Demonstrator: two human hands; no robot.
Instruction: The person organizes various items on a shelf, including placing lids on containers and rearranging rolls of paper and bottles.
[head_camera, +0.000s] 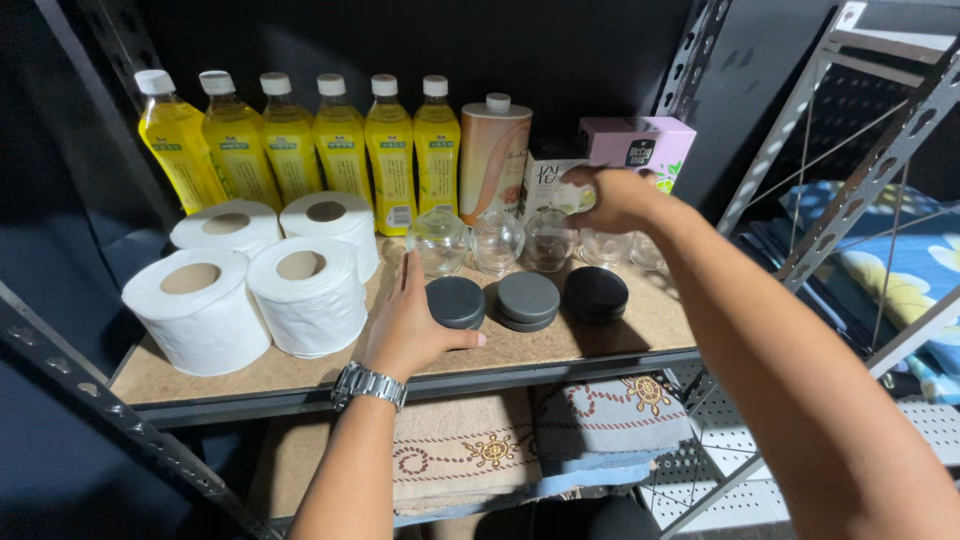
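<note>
Reaching across the wooden shelf (620, 335), the right hand (615, 198) sits just right of centre in the upper frame, fingers curled at the white tea box (548, 180) under a pink box (640, 145); whether it grips, I cannot tell. The left hand (412, 325), at centre, lies open against a grey round tin (456, 301). Glass jars (497, 241) stand between.

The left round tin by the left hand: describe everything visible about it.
The tin is a low, round, dark grey container with a flat matte lid, metal or plastic by its look. It lies flat and closed near the front edge of the shelf, leftmost of three alike. The left hand touches its left side, thumb along its front. Glass jars stand behind it.
</note>
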